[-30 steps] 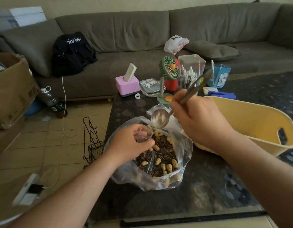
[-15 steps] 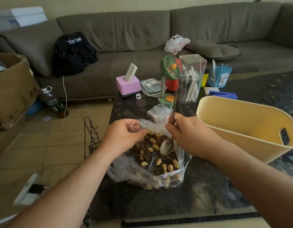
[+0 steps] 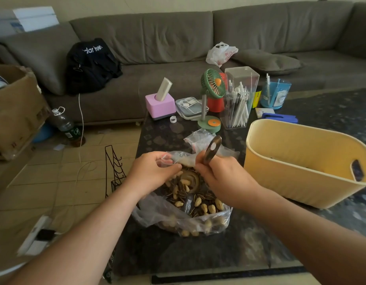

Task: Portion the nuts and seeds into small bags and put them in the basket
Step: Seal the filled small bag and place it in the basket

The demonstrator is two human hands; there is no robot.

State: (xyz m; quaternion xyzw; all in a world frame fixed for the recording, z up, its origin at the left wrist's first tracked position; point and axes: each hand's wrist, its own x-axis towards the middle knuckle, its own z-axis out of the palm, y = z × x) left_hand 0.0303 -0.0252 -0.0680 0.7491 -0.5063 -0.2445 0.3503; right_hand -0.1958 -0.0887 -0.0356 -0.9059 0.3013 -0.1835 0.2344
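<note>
On the dark stone bench (image 3: pixel 250 249) in front of us sits a large clear plastic bag (image 3: pixel 178 221), its mouth sagging open over a heap of peanuts and striped sunflower seeds (image 3: pixel 196 200). Our left hand (image 3: pixel 151 173) hangs over the near-left side of that heap, thumb and fingertips pinching the red-edged mouth of a small clear bag (image 3: pixel 179 159) and holding it just above the nuts. Our right hand (image 3: pixel 227 177) is curled round the handle of a metal spoon (image 3: pixel 212 150); the handle end sticks up and away from us above the fist, while the bowl is down in the heap between our two hands, with a few nuts lying in it. Both hands are close together, almost touching across the small bag.

Just behind the hands lies a loose pile of spare small bags (image 3: pixel 198 138) on the bench. To the right, near our right forearm but apart from it, stands the yellow basket (image 3: pixel 301 182), with an oval handle slot in its near end; we cannot tell what lies at its bottom.

Farther back on the bench stand a green desk fan (image 3: pixel 213 85), a clear box of pens (image 3: pixel 239 99), a pink holder (image 3: pixel 160 105) and a blue cup (image 3: pixel 275 93). Beyond them runs a grey sofa (image 3: pixel 178 38) with a black backpack (image 3: pixel 91 64) on it.
</note>
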